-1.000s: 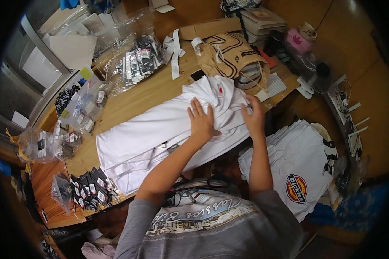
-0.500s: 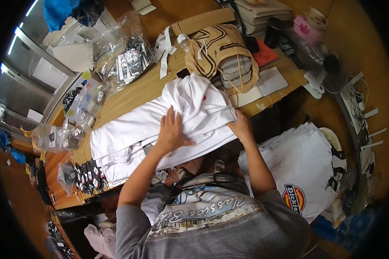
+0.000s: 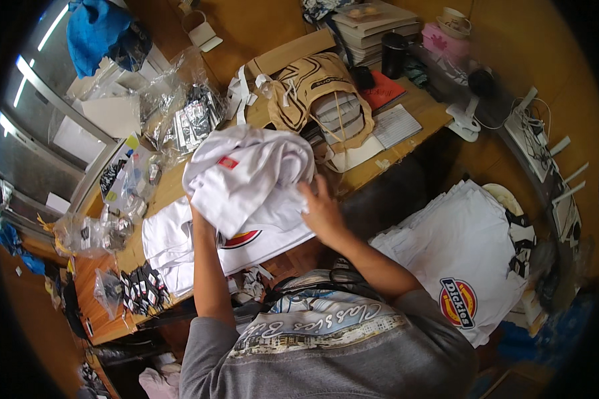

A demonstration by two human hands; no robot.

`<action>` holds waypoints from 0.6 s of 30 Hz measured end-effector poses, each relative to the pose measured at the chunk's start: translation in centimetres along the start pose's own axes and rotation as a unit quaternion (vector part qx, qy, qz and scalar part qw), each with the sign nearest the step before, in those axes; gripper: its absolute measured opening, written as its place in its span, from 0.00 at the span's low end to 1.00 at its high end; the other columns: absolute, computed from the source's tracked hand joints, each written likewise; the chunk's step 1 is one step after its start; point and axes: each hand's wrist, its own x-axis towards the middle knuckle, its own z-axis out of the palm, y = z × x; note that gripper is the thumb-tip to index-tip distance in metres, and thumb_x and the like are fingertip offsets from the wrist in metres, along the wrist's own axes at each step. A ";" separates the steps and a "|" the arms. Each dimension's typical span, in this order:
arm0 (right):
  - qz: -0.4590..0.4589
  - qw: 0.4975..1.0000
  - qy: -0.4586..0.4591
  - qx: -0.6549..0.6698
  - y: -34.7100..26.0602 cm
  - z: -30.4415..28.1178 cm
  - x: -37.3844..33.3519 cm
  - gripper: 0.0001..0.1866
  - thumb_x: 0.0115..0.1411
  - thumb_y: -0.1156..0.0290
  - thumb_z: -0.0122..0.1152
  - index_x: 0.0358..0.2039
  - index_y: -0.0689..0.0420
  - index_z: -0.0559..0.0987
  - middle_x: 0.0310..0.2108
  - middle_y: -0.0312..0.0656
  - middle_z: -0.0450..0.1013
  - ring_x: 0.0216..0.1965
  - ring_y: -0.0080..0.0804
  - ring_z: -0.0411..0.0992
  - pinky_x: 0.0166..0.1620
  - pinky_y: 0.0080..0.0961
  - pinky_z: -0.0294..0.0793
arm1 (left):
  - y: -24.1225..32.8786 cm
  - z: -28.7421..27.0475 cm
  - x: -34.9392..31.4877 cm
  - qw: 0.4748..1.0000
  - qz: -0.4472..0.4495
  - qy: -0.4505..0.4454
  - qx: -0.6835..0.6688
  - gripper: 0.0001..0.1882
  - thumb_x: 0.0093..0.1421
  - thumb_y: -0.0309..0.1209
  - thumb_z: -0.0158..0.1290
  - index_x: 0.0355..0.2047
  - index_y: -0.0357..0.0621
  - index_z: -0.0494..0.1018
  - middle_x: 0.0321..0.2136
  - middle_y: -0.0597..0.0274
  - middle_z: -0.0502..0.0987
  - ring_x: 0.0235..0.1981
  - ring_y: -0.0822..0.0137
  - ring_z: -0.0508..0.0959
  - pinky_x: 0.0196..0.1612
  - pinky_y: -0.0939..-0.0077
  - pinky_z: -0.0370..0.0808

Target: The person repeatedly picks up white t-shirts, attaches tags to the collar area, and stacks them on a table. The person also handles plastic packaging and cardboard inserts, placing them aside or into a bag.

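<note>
A white garment (image 3: 253,176) with a small red label lies bunched in front of me, its upper part raised in loose folds. At its left edge my left hand (image 3: 200,218) is tucked in under the cloth; its fingers are hidden by the folds. My right hand (image 3: 323,214) is against the right side of the bundle, fingers apart. Below the bundle, part of a red, yellow and black print (image 3: 241,240) shows on white cloth. More folded white cloth (image 3: 168,239) lies at the left on the wooden table (image 3: 168,183).
A tan drawstring bag (image 3: 313,83) with grey contents stands behind, beside an open notebook (image 3: 398,126). Clear plastic bags of tags (image 3: 196,120) lie at the back left. Black tags (image 3: 143,290) sit at the near left. A stack of white printed garments (image 3: 446,246) is at the right.
The garment's upper part has been lifted and turned over to the left. My left hand went from lying flat on top to under its left edge; my right hand moved left.
</note>
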 end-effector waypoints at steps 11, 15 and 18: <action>-0.087 0.970 0.166 0.152 0.9 1.6 -2.6 0.58 0.26 0.73 0.70 0.56 0.56 0.41 0.53 0.55 0.45 0.54 0.47 0.49 0.51 0.34 0.56 | -1.5 -7.3 -3.3 0.986 -0.053 -0.022 -0.157 0.19 0.47 0.27 0.47 0.41 0.38 0.62 0.32 0.57 0.71 0.34 0.68 0.71 0.36 0.76 0.69; 0.041 0.975 -0.042 0.216 4.7 0.8 -1.0 0.43 0.28 0.71 0.69 0.47 0.64 0.59 0.41 0.49 0.64 0.42 0.31 0.64 0.44 0.24 0.63 | -1.9 -8.1 -2.4 0.983 -0.074 -0.049 -0.161 0.18 0.48 0.27 0.47 0.42 0.38 0.61 0.32 0.58 0.70 0.34 0.69 0.71 0.35 0.77 0.69; -0.061 0.988 -0.088 0.110 2.4 -0.7 -1.5 0.20 0.36 0.66 0.64 0.30 0.65 0.73 0.25 0.44 0.72 0.29 0.26 0.69 0.33 0.23 0.67 | -1.4 -9.2 -0.9 0.985 -0.079 -0.061 -0.141 0.18 0.49 0.27 0.46 0.42 0.39 0.61 0.32 0.58 0.70 0.35 0.70 0.70 0.35 0.77 0.69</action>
